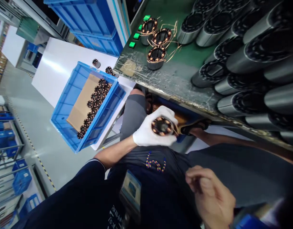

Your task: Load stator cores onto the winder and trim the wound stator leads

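My left hand (144,133), in a white glove, wraps round a stator (162,126) with copper windings. Its open end faces up toward me, and a few loose copper wires stick out on the right side. The stator is held above my lap, in front of the green bench's edge. My bare right hand (213,194) is raised at the lower right, over my thigh and apart from the stator. Its fingers are curled in toward the thumb and slightly blurred; whether anything small is between them is hidden.
Several wound stators (156,56) with loose wires stand on the green bench (158,78), beside small green blocks (132,44). Many larger grey cylindrical cores (205,74) crowd its right side. At left, a blue crate (65,127) with smaller stators sits on a white table (51,60).
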`<state>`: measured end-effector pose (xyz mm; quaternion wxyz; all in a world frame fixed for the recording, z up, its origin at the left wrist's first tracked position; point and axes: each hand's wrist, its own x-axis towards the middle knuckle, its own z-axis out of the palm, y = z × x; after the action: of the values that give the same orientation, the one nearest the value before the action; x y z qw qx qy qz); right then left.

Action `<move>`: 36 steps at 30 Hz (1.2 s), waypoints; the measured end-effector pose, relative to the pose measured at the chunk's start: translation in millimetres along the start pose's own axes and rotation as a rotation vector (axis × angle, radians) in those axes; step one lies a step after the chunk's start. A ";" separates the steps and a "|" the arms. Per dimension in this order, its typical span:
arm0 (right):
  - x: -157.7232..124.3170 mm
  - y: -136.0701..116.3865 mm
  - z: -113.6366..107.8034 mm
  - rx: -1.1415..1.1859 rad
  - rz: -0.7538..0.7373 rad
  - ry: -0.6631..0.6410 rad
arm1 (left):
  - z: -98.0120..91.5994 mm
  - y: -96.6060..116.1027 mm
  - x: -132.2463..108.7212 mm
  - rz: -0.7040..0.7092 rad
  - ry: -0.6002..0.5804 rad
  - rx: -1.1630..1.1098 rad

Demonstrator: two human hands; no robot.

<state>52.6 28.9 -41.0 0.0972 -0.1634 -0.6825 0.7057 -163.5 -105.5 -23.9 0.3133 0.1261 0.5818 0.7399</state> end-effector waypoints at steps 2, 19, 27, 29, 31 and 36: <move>8.8 -5.1 -7.0 0.036 0.124 -0.026 | -7.4 -3.9 7.6 0.135 -0.256 0.245; 34.2 -14.7 -1.0 0.063 -0.025 0.042 | 34.9 -37.4 -24.9 -0.501 -0.035 -0.613; 53.3 -28.5 27.6 -0.004 -0.035 -0.109 | 18.0 -35.1 -18.2 -0.588 -0.006 -0.503; 45.7 -24.4 27.1 -0.119 -0.080 -0.218 | 15.5 -35.1 -20.1 -0.544 0.057 -0.447; 33.6 -21.5 16.0 -0.135 -0.097 -0.356 | 13.9 -34.6 -21.3 -0.478 0.093 -0.371; 12.8 -32.5 -27.9 -0.039 0.039 -0.271 | 7.8 -14.9 -22.0 -0.042 -0.019 0.154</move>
<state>48.1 61.0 -10.4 -0.0126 -0.0817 -0.6995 0.7098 -137.5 -111.0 -31.7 0.3235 0.1447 0.6364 0.6851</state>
